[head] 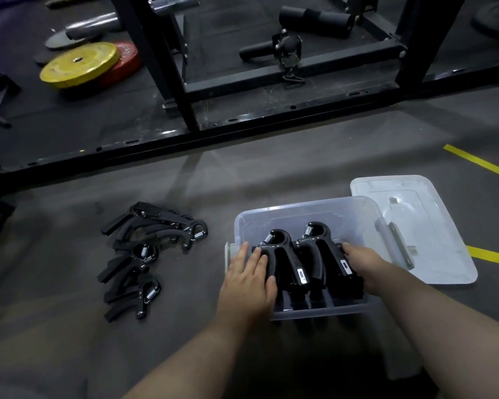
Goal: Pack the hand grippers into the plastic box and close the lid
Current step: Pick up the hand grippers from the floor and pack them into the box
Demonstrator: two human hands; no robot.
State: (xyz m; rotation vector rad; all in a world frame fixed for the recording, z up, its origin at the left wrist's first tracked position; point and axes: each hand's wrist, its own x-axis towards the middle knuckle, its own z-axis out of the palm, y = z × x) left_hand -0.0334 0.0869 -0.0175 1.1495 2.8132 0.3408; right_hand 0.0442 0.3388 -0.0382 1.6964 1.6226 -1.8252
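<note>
**Both hands at the box**

My left hand (248, 275) lies flat, fingers straight, on the packed hand grippers (303, 254) inside the plastic box (300, 210). My right hand (360, 262) meets them by the box's right wall; I cannot tell its grip. Left of the box lie loose grippers (144, 254), right of it the lid (432, 226).

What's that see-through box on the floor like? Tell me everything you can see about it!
The box is a clear, slightly cloudy plastic tub with rounded corners and a thick rim. It stands open on the dark floor; its lid lies flat beside it on the right. Black hand grippers with metal springs stand inside, side by side. The left hand rests on the left one; the right hand reaches in at the right.
</note>
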